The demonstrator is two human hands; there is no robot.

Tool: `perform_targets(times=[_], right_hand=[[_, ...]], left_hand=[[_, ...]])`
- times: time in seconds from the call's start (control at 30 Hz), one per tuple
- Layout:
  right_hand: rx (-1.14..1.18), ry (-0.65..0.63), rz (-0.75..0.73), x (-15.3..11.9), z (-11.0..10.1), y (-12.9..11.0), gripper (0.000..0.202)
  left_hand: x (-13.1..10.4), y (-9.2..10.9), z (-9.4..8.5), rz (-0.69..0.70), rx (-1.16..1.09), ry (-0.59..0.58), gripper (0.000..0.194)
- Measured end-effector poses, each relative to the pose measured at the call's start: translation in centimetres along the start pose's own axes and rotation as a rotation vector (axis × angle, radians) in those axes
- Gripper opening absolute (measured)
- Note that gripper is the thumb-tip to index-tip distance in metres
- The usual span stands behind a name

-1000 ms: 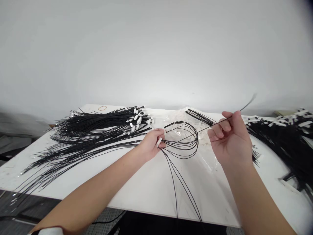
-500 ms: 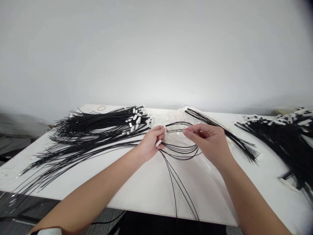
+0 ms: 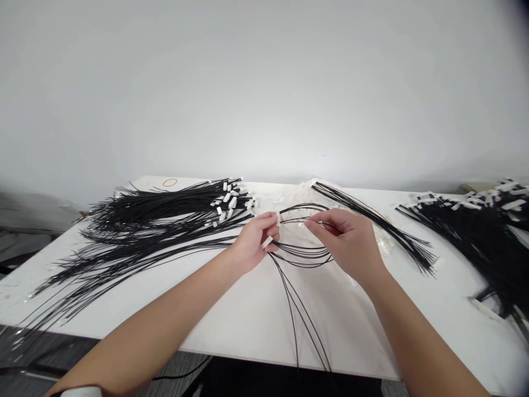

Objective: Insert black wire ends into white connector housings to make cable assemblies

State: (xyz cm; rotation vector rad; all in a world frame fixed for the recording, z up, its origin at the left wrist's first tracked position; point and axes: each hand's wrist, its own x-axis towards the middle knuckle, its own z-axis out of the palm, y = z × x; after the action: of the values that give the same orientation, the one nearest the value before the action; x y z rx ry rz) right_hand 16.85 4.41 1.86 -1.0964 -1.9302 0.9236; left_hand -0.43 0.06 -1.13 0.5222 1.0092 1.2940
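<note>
My left hand [image 3: 259, 238] is closed on a white connector [image 3: 278, 218], pinched between thumb and fingers. A second white connector piece [image 3: 268, 241] shows lower in the same hand. Thin black wires [image 3: 303, 251] run from these pieces and curve round in a loop toward the right; a few loose ones hang down over the table's front edge. My right hand [image 3: 347, 234] pinches a thin black wire [image 3: 294, 220] between thumb and forefinger, its end pointing at the upper connector. Whether that end sits inside the connector is too small to tell.
On the white table [image 3: 231, 325], a large bundle of black wires with white connectors [image 3: 165, 215] lies left. A smaller wire bundle [image 3: 380, 226] lies right of my hands, by a clear plastic bag [image 3: 300, 193]. Another dark pile [image 3: 483, 237] is far right. A rubber band [image 3: 169, 182] lies at the back.
My right hand has moved slightly left with the wire, bringing its end closer to the connector. My left hand stays in nearly the same place.
</note>
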Motion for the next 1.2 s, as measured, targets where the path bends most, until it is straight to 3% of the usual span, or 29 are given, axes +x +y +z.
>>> perform_targets(times=[0.23,0.63,1.0,1.2], right_hand=[[-0.078,0.017,-0.139,0.1,0.3,0.6,0.011],[-0.562,0.103,-0.643,-0.4,1.7,2.2,0.013],[-0.618,0.112,-0.699,-0.3,2.1,2.4,0.013],[-0.732,0.320,-0.830,-0.1,1.9,1.5,0.010]], left_hand=[[-0.1,0.0,0.2,0.005,0.030,0.005,0.017],[-0.8,-0.1,0.6,0.015,0.158,-0.016,0.013],[-0.8,-0.4,0.8,-0.011,0.154,-0.022,0.011],[-0.5,-0.3,0.5,-0.029,0.032,-0.017,0.018]])
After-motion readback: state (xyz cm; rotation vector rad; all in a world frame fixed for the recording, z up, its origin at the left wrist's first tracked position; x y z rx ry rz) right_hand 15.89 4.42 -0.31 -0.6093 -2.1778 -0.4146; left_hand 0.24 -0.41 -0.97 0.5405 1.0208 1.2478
